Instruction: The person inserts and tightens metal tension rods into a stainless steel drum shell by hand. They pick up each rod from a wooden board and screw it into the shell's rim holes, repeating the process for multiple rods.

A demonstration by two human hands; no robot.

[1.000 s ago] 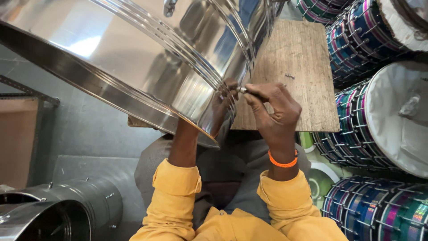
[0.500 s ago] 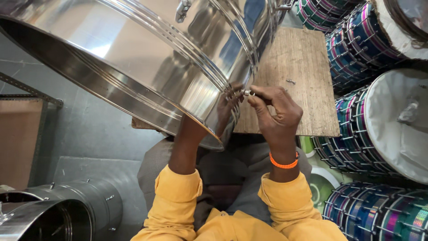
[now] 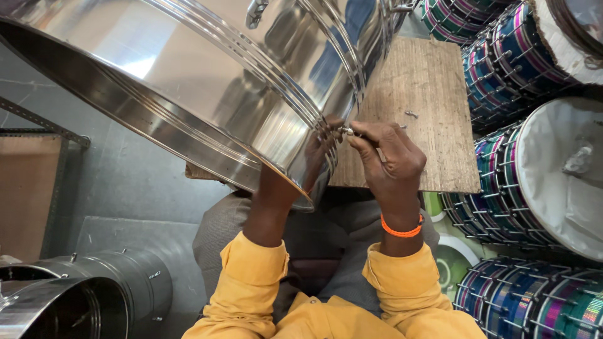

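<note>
A large shiny steel drum shell (image 3: 207,81) lies tilted across my lap, its open rim toward me. My left hand (image 3: 317,154) reaches inside the shell and presses against its inner wall near the rim; the fingers are partly hidden by the metal. My right hand (image 3: 389,157), with an orange band on the wrist, pinches a small metal tool or screw (image 3: 347,131) against the outside of the shell at the same spot. A metal lug (image 3: 254,12) is fixed higher up on the shell.
A worn wooden board (image 3: 421,94) lies beyond my hands with a small screw (image 3: 411,114) on it. Several striped drums (image 3: 527,157) with white heads are stacked at the right. Another steel shell (image 3: 75,295) lies at the lower left. Grey floor at the left.
The shell has shifted slightly right and up in view. My right hand has turned a little at the same spot on the shell, still pinching the small metal piece.
</note>
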